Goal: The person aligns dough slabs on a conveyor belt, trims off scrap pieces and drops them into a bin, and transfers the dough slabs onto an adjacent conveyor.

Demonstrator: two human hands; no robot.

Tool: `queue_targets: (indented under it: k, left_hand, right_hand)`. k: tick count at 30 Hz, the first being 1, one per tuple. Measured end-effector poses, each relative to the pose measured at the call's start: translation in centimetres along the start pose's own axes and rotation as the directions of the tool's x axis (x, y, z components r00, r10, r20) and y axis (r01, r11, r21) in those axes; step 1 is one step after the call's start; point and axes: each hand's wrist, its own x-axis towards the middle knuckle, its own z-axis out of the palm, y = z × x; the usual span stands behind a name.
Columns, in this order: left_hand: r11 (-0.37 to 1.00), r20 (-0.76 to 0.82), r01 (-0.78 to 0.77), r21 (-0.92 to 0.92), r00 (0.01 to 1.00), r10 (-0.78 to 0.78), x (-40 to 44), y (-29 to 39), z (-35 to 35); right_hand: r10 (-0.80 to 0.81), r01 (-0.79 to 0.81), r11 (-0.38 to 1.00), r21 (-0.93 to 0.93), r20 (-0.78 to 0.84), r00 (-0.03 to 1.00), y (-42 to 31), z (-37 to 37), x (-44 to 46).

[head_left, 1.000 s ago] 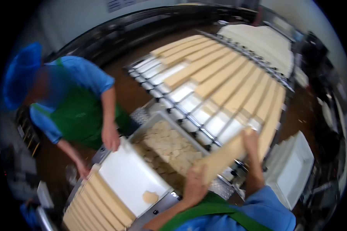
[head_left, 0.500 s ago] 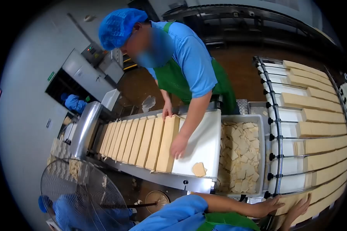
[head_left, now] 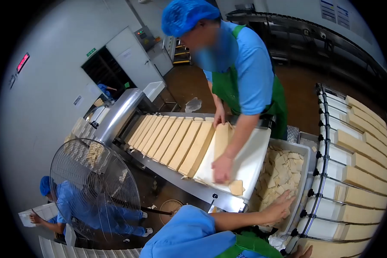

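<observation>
My left hand point(head_left: 278, 209) is over the grey bin point(head_left: 306, 161), above a heap of pale, thin broken sheets point(head_left: 284, 165). Its fingers are stretched out and nothing shows in them. At the bottom edge, only some fingers of my right hand point(head_left: 304, 252) are visible, spread apart beside the end of a long pale block of stacked sheets point(head_left: 337, 248); whether they touch it I cannot tell. Across the conveyor point(head_left: 251, 159), a co-worker point(head_left: 253, 69) has both hands at a similar pale block point(head_left: 221, 139), tilted apart from the row point(head_left: 172, 137).
On the right, a rack with metal rods point(head_left: 324, 148) carries several pale blocks. A loose sheet piece point(head_left: 236, 187) lies near the conveyor's end. At lower left stands a round wire fan point(head_left: 94, 189), with another person point(head_left: 75, 202) behind it holding a white tray point(head_left: 38, 214).
My left hand has come off the pale block on the rack and moved left over the bin. My view has shifted. The co-worker has separated the end block from the row.
</observation>
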Motion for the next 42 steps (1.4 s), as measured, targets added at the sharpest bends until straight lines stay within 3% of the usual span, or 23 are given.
queue_targets:
  k: [2,3,4,6,7,11,12,14,15,16,17,21,24,26,28,29,31,32,34,38,40,41,42]
  left_hand:
    - [1.0,0.039,0.022,0.018,0.999,-0.023,-1.3,-2.4,-1.3]
    - [0.998,0.087,0.051,0.031,0.995,-0.054,-1.8,-3.8,-1.7]
    - [0.997,0.062,0.064,0.042,0.996,-0.066,-2.5,-5.5,-1.7]
    - [0.961,0.128,-0.049,0.272,0.992,0.015,-4.5,-8.6,-1.4]
    - [0.96,0.115,-0.046,0.276,0.993,0.015,-5.1,-10.0,-1.3]
    - [0.93,0.258,-0.071,0.359,0.966,-0.026,-6.7,-11.6,-1.7]
    - [0.936,0.234,-0.122,0.33,0.971,0.044,-6.9,-12.1,-1.6]
    - [0.972,0.214,-0.075,0.223,0.976,0.026,-6.7,-11.0,-1.6]
    - [0.989,0.108,-0.075,0.124,0.992,0.062,-6.3,-9.7,-2.1]
    - [0.998,0.11,-0.007,0.063,0.994,0.0,-5.7,-8.3,-2.7]
    - [0.998,0.071,-0.05,0.029,0.996,0.048,-4.9,-7.3,-3.4]
    - [0.995,-0.191,-0.101,0.024,0.976,0.104,-0.9,-0.6,-9.3]
    - [0.944,-0.391,-0.328,0.019,0.867,0.309,1.5,2.2,-13.7]
    - [0.871,-0.551,-0.441,-0.217,0.792,0.263,2.7,5.4,-15.9]
    - [0.832,-0.651,-0.551,-0.064,0.655,0.384,3.7,5.9,-17.3]
    - [0.837,-0.647,-0.543,-0.069,0.663,0.376,4.0,6.7,-18.0]
    - [0.834,-0.592,-0.487,0.258,0.602,0.535,4.5,9.1,-19.7]
    - [0.84,-0.586,-0.476,0.26,0.614,0.529,4.9,10.1,-20.4]
    - [0.745,-0.465,-0.333,0.578,0.617,0.635,6.0,11.8,-21.0]
    - [0.744,-0.495,-0.443,0.501,0.558,0.666,7.0,11.8,-21.2]
    - [0.904,-0.394,-0.273,0.33,0.83,0.395,6.2,10.0,-20.4]
    - [0.945,-0.32,-0.19,0.266,0.908,0.272,6.2,7.3,-19.3]
    - [0.967,-0.283,-0.036,0.252,0.953,0.109,5.4,4.3,-18.1]
  right_hand:
    - [-0.095,0.08,0.994,-0.079,-0.207,0.974,1.5,1.2,0.4]
    - [-0.337,0.282,0.937,-0.206,-0.322,0.885,5.8,2.9,1.3]
    - [-0.352,0.305,0.933,-0.191,-0.309,0.883,6.6,3.0,1.4]
    - [-0.739,0.561,0.614,-0.556,-0.155,0.656,6.6,1.6,1.9]
    - [-0.793,0.583,0.557,-0.592,-0.168,0.586,2.9,0.5,1.4]
    - [-0.803,0.609,0.545,-0.576,-0.15,0.577,3.4,-0.2,1.3]
    - [-0.868,0.682,0.474,-0.556,-0.164,0.469,5.6,0.8,2.7]
    - [-0.805,0.709,0.588,-0.389,-0.195,0.561,7.9,0.9,2.0]
    - [-0.747,0.66,0.635,-0.401,-0.099,0.658,7.1,0.2,1.4]
    - [-0.671,0.611,0.681,-0.404,-0.01,0.741,6.6,0.0,0.9]
    - [-0.632,0.567,0.722,-0.397,-0.045,0.773,8.9,1.0,1.2]
    - [-0.598,0.501,0.714,-0.488,-0.053,0.8,7.7,1.1,0.9]
    - [-0.629,0.519,0.686,-0.509,-0.058,0.775,6.6,0.4,0.4]
    - [-0.645,0.547,0.657,-0.519,-0.009,0.765,4.2,-0.5,0.2]
    - [-0.64,0.541,0.678,-0.497,-0.038,0.767,3.9,-0.2,0.2]
    - [-0.64,0.538,0.697,-0.475,-0.071,0.766,3.8,-0.1,0.1]
    - [-0.634,0.535,0.698,-0.476,-0.063,0.771,4.1,-0.1,0.3]
    - [-0.634,0.534,0.696,-0.48,-0.06,0.771,4.3,0.0,0.2]
    - [-0.607,0.514,0.715,-0.475,-0.057,0.792,3.9,0.1,0.1]
    - [-0.582,0.49,0.751,-0.442,-0.095,0.808,4.3,-0.1,-0.2]
    - [-0.593,0.486,0.73,-0.481,-0.091,0.8,4.8,0.2,-0.1]
    - [-0.624,0.506,0.705,-0.498,-0.097,0.775,5.3,0.3,0.2]
    - [-0.56,0.477,0.749,-0.461,-0.055,0.827,6.7,0.7,0.4]
